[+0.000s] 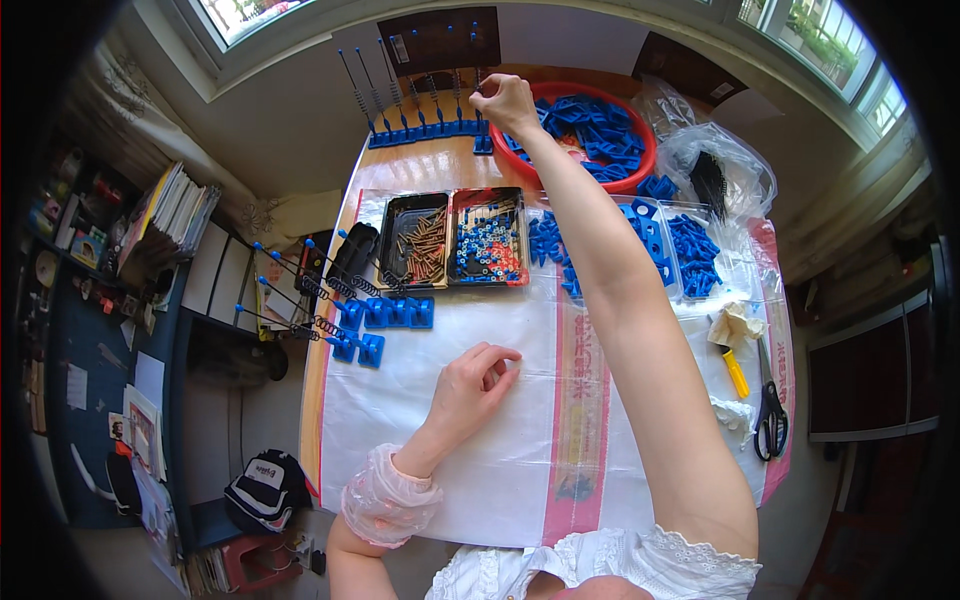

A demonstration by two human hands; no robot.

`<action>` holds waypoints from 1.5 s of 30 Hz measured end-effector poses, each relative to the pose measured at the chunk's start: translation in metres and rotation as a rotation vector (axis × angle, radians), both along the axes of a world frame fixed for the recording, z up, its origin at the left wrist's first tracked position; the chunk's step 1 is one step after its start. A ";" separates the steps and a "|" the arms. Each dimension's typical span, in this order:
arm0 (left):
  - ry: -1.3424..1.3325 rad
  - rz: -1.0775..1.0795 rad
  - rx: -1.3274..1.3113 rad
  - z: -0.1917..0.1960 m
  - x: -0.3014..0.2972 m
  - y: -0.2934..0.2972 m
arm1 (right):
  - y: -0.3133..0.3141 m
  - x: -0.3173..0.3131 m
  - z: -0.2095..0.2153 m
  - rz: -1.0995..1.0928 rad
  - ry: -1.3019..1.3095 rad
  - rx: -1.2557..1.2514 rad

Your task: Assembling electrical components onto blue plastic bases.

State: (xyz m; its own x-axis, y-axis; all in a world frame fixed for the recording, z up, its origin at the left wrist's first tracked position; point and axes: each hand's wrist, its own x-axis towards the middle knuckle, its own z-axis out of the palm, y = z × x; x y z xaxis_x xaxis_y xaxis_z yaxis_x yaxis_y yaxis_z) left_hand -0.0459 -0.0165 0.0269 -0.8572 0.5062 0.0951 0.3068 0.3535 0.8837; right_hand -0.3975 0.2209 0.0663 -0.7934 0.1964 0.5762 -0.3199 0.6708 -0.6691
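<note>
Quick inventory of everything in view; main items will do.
Basin: one, red, back
Stands: several, blue, back row and left group
Trays: two, black, mid-table
Screws: many, brassy, left tray
Small pieces: many, mostly blue, right tray
Loose parts: many, blue, basin and right of trays
Screwdriver: one, yellow, right
Scissors: one, black, right
Bags: some, clear, back right
Sheet: one, white-pink, centre
Books: many, mixed, far left
Backpack: one, black-white, lower left
Left hand: one, bare, over sheet
Right hand: one, bare, back row's right end
</note>
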 end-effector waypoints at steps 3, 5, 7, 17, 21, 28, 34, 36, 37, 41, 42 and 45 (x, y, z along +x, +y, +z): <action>-0.006 -0.003 0.014 0.000 0.000 0.001 | 0.002 -0.003 -0.001 -0.001 -0.005 -0.009; -0.004 -0.002 0.015 -0.002 0.000 0.001 | 0.001 -0.003 -0.004 -0.003 -0.013 -0.016; -0.005 -0.002 0.013 -0.002 0.000 0.001 | 0.002 -0.006 -0.004 0.008 -0.012 -0.010; -0.005 -0.007 0.021 -0.001 -0.001 0.001 | 0.003 -0.014 -0.007 0.024 0.016 0.015; -0.018 0.005 0.012 -0.001 0.000 -0.001 | -0.003 -0.011 -0.010 0.030 -0.011 -0.011; -0.010 -0.003 0.020 -0.001 0.000 0.000 | 0.006 -0.019 -0.014 0.032 -0.014 -0.034; 0.023 -0.006 0.026 0.000 0.000 0.000 | -0.004 -0.004 -0.009 -0.062 0.051 -0.263; 0.032 -0.021 0.035 0.000 -0.001 0.004 | -0.003 0.004 -0.002 -0.089 0.086 -0.413; 0.034 -0.024 0.035 0.000 -0.002 0.005 | -0.006 0.010 0.005 0.016 0.028 -0.454; 0.021 -0.002 0.012 -0.001 0.001 -0.002 | -0.044 0.069 0.061 0.531 -0.189 -0.383; 0.017 -0.006 0.010 0.000 0.001 -0.001 | -0.048 0.089 0.082 0.676 -0.236 -0.261; 0.018 0.002 0.018 0.001 0.001 0.000 | -0.068 0.146 0.129 0.998 -0.487 0.019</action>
